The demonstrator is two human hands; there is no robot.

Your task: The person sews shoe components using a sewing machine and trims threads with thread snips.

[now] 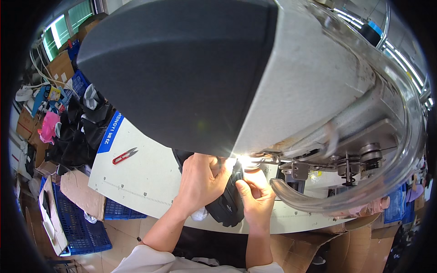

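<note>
A large sewing machine head [182,77], black at its end and grey along its arm, hangs over my hands and hides much of the work spot. Under its bright lamp, my left hand [203,179] is closed in a pinch by the needle area; glare and the fingers hide what it holds. My right hand [257,193] is closed too, its thumb and fingers gripping the edge of a black padded piece [226,204]. That piece lies between my hands, its lower end hanging toward me over the table's near edge.
Red thread snips [124,156] lie on the white table [141,179], left of my hands. Left of the table stand a blue crate [88,232] and a heap of black pieces [73,141]. A clear curved tube [314,204] bends around the machine's right side. Cardboard [350,248] is at lower right.
</note>
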